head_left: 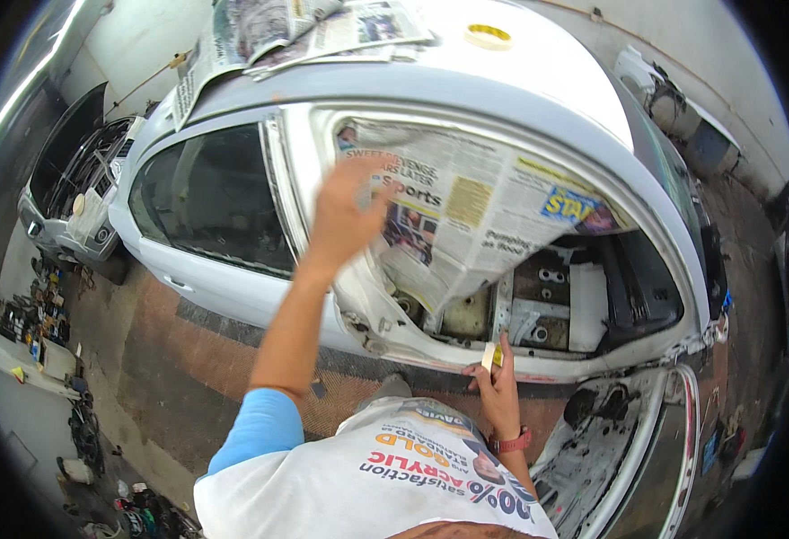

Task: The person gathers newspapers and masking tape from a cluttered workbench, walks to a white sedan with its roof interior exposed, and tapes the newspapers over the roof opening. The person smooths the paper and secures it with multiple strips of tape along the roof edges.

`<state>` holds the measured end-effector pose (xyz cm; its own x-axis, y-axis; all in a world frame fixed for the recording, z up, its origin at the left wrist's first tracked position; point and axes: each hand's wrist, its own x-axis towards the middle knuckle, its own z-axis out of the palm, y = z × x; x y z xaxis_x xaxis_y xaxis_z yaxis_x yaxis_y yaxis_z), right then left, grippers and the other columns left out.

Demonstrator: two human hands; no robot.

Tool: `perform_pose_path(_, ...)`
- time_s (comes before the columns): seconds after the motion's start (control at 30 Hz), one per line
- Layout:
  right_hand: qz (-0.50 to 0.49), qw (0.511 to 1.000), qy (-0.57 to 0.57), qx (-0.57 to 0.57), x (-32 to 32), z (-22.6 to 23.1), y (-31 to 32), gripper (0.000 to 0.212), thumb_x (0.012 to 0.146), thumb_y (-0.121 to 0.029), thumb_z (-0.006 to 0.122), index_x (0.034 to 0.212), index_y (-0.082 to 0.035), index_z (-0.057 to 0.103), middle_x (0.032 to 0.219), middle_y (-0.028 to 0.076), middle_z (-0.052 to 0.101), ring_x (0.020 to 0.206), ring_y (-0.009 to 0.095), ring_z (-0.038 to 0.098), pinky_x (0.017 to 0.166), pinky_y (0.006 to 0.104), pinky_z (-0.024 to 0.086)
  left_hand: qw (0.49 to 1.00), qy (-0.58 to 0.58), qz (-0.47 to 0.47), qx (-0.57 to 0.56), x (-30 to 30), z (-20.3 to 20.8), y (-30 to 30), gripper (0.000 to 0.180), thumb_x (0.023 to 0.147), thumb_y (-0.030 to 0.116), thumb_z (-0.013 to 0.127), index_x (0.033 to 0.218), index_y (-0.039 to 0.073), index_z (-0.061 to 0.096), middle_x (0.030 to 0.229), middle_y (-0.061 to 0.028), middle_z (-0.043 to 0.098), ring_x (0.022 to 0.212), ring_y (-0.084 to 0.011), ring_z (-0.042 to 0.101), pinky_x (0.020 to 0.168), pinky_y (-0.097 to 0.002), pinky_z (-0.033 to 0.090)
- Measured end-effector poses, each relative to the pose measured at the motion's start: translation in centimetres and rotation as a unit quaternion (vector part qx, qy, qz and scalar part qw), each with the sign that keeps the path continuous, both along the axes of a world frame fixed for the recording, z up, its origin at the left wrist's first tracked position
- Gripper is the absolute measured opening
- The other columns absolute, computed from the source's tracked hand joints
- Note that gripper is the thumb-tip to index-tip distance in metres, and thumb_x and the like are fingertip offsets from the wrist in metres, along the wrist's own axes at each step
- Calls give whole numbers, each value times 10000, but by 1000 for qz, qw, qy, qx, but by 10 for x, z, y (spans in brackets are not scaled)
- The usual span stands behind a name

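A sheet of newspaper [466, 198] hangs across the upper part of the car's door opening, its lower corner dangling into the gap. My left hand [349, 216] is raised in front of the pillar at the paper's left edge. Motion blurs its fingers, so whether they touch or grip the sheet cannot be made out. Low by the sill, my right hand [500, 395] holds a roll of masking tape [490, 357] upright between thumb and fingers. The white car body [313, 126] surrounds the opening, and bare metal floor parts show inside it.
More newspapers [322, 40] and a second tape roll [488, 36] lie on the roof. A detached door [628, 449] stands at the lower right. Another car [80, 189] with its hood raised is at the far left, with assorted parts [39, 310] below it.
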<state>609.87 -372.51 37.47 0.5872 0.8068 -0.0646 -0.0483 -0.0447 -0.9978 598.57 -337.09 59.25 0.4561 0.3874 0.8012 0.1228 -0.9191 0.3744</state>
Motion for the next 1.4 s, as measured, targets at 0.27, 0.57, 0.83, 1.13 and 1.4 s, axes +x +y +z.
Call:
perform_pose_path(0.27, -68, 997, 32, -26, -31, 3, 56, 748, 1148, -14, 521, 1801, -113, 171, 1085, 125, 757, 952, 148, 713, 769, 285, 591, 834, 106, 489, 232, -134, 156, 265, 825, 821, 99, 773, 1616, 215, 586, 1696, -129, 519, 1572, -374, 466, 1294, -549, 371)
perform_pose_path(0.57, -63, 998, -9, -21, -55, 4, 124, 716, 1143, -18, 540, 1784, -112, 236, 1027, 106, 749, 815, 102, 618, 723, 273, 546, 806, 255, 329, 421, -120, 227, 357, 444, 886, 82, 712, 1308, 178, 812, 1325, -123, 793, 1319, -317, 700, 1122, -469, 556)
perform_pose_path(0.83, 22, 993, -61, 99, -50, 185, 236, 571, 1135, -77, 600, 1693, -96, 480, 1063, 80, 719, 858, 72, 603, 748, 231, 517, 874, 185, 426, 144, -97, 346, 259, 429, 855, 180, 811, 1283, 149, 812, 1297, -247, 779, 1259, -399, 734, 1090, -570, 557)
perform_pose_path(1.13, 173, 925, -62, 332, -103, 377, 353, 541, 1112, -379, 735, 1465, 28, 682, 1195, 56, 731, 1008, 135, 656, 878, 317, 549, 851, 112, 394, 330, -109, 327, 132, 215, 905, 226, 756, 1104, 183, 827, 993, -199, 810, 965, -421, 779, 873, -525, 618)
perform_pose_path(1.4, 79, 848, 8, 524, -85, 428, 316, 637, 940, -457, 936, 1317, 11, 726, 1160, 64, 723, 1036, 144, 658, 849, 299, 553, 949, 241, 92, 179, -116, 303, 8, 617, 840, 422, 894, 1223, -41, 754, 1077, -227, 800, 1003, -315, 771, 961, -411, 584)
